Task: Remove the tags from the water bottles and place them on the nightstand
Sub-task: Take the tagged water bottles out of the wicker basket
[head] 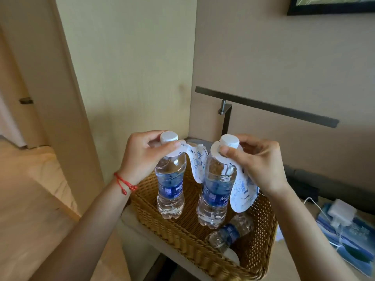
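two bottles upright in basket | white tags still on necks

Inside the wicker basket the front left corner lies bare, while a fallen bottle blocks the front right corner. Two upright bottles with hanging tags fill the middle, leaving a narrow gap between them. A dark wall rail overhangs the nightstand's back edge.

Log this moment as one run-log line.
left hand grips left bottle neck | right hand pinches right bottle tag | tags on | over basket
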`<state>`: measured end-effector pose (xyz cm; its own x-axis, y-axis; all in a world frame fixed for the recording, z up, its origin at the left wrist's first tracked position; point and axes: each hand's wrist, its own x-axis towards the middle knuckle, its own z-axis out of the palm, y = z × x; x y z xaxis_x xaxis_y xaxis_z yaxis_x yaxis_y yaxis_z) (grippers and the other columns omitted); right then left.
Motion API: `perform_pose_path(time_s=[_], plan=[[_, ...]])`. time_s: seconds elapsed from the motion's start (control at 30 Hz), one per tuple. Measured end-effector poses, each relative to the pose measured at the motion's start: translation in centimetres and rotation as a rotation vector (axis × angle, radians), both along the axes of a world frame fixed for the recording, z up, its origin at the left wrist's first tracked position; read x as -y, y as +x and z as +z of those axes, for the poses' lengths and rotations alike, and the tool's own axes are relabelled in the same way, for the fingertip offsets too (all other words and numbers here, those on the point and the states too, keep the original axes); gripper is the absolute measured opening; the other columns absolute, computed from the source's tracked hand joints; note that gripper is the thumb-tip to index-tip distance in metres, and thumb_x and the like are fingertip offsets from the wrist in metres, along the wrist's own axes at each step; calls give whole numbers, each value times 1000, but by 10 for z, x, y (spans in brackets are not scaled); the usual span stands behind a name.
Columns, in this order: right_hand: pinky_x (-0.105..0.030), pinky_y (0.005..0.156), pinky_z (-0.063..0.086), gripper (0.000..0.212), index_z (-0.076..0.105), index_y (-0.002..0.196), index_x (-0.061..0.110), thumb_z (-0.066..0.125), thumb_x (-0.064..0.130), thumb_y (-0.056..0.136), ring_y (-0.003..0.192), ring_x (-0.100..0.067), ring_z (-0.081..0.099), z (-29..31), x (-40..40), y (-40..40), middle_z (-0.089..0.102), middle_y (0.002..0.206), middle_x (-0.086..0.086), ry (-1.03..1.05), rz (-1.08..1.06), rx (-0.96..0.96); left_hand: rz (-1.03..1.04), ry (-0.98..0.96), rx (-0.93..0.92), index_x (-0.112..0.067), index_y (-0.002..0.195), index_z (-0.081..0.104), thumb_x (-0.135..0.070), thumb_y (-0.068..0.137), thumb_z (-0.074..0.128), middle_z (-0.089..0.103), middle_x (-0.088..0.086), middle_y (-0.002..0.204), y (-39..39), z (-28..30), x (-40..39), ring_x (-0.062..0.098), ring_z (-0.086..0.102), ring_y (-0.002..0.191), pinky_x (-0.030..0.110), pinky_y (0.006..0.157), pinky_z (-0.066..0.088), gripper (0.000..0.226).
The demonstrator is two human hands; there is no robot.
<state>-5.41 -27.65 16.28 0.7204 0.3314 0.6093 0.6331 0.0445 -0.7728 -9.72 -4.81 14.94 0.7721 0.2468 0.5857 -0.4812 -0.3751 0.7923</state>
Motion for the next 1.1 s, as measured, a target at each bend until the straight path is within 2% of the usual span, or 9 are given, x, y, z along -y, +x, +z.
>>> perform_pose_path(time_s=[0.13, 0.33, 0.47, 0.6, 0.67, 0.77, 0.93, 1.0, 1.1], plan=[[-13, 57, 52, 22, 71, 87, 22, 74, 27, 65, 72, -7, 71, 6, 20, -16, 74, 81, 16, 15, 80, -19, 71, -11, -14, -24, 82, 73, -35, 64, 75, 75, -3, 85, -36, -1, 21, 20, 70, 85, 40, 77, 56, 21], [-14, 60, 52, 26, 72, 86, 22, 74, 30, 62, 76, -9, 71, 4, 38, -49, 74, 84, 13, 0, 202, -50, 164, -56, -33, -29, 83, 73, -46, 60, 72, 75, -8, 84, -99, -9, 52, 9, 68, 78, 24, 70, 55, 28], [-18, 63, 54, 24, 72, 86, 21, 74, 28, 63, 78, -13, 70, -6, 48, -77, 74, 88, 5, -12, 258, -70, 211, -51, -83, -29, 83, 74, -47, 60, 72, 75, -8, 85, -139, -19, 69, 10, 68, 79, 27, 72, 55, 29], [-18, 63, 55, 29, 72, 88, 13, 74, 23, 61, 77, -14, 71, -21, 55, -105, 75, 86, 5, 11, 288, -133, 254, -81, -116, -30, 83, 73, -46, 59, 72, 75, -7, 85, -177, -35, 81, 11, 68, 78, 31, 73, 56, 29], [-22, 67, 56, 31, 73, 90, 11, 75, 24, 62, 80, -16, 71, -32, 59, -120, 75, 88, 1, -32, 281, -135, 274, -86, -120, -32, 82, 73, -43, 60, 73, 75, -7, 84, -196, -44, 87, 9, 67, 77, 29, 71, 55, 25], [-26, 72, 57, 31, 73, 91, 8, 76, 21, 63, 84, -17, 70, -50, 68, -144, 74, 91, -2, -56, 270, -152, 315, -86, -118, -34, 78, 73, -31, 64, 80, 74, -14, 79, -223, -59, 97, 2, 65, 73, 17, 66, 52, 15], [-21, 72, 54, 29, 74, 89, 17, 76, 27, 63, 85, -11, 68, -79, 91, -186, 74, 91, 5, -72, 189, -202, 318, -115, -135, -29, 79, 71, -29, 63, 74, 71, -21, 73, -265, -80, 120, -6, 61, 67, 9, 60, 46, 16], [-20, 72, 53, 24, 73, 87, 21, 76, 29, 64, 86, -11, 67, -89, 104, -204, 73, 91, 7, -88, 142, -219, 301, -107, -158, -30, 78, 70, -25, 66, 75, 70, -22, 71, -281, -87, 130, -7, 60, 66, 8, 59, 45, 14], [-28, 75, 55, 25, 73, 86, 23, 75, 32, 63, 87, -14, 67, -103, 127, -229, 73, 90, 5, -74, 60, -269, 265, -111, -199, -27, 81, 71, -31, 65, 73, 72, -17, 75, -299, -99, 146, -2, 63, 70, 13, 62, 48, 16]])
